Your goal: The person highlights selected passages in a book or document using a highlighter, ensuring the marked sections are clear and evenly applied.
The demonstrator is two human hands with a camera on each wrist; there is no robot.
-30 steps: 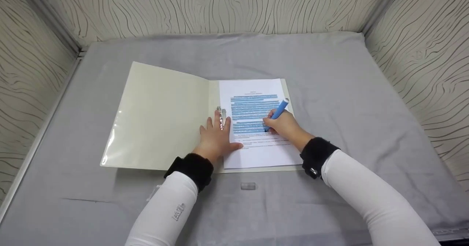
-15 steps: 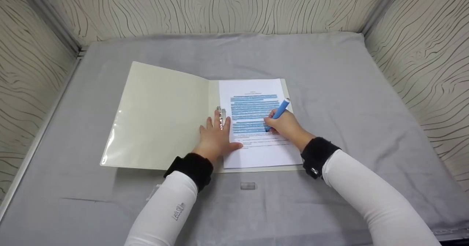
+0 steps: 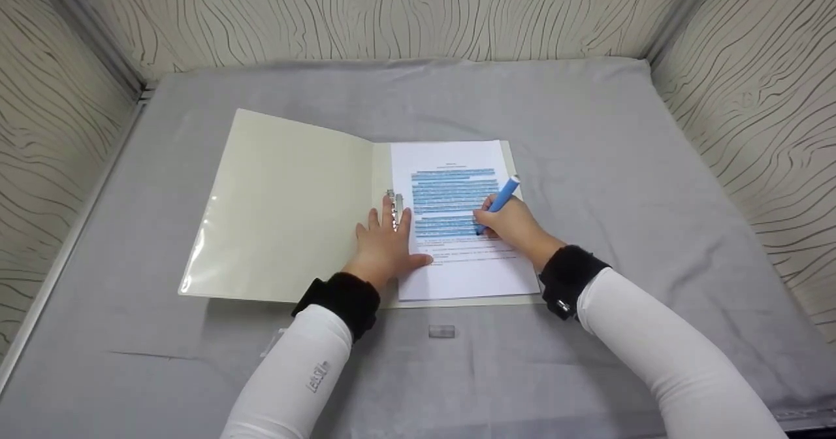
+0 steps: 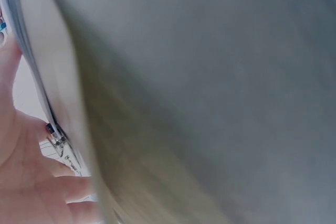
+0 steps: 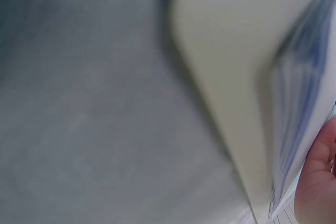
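Note:
An off-white folder (image 3: 294, 204) lies open, with a stack of printed paper (image 3: 470, 282) on its right side. Many lines of the upper text are coloured blue. My right hand (image 3: 516, 223) pinches a blue highlighter (image 3: 505, 196), its dark tip down at the lowest blue line. My left hand (image 3: 384, 249) rests with spread fingers over the folder's metal clip (image 3: 397, 209), thumb on the page's left edge. In the left wrist view the palm of the left hand (image 4: 31, 182) shows beside the clip (image 4: 65, 153). Only part of the right hand (image 5: 317, 182) appears in the right wrist view.
A small grey translucent cap (image 3: 442, 331) lies on the grey cloth (image 3: 496, 373) in front of the folder. Wood-patterned panels (image 3: 392, 14) close off the back and both sides. The folder's left cover rises slightly from the cloth.
My right hand has slid slightly to the right with the highlighter, its tip moving along the lowest blue line. The left hand, folder and cap stay where they were.

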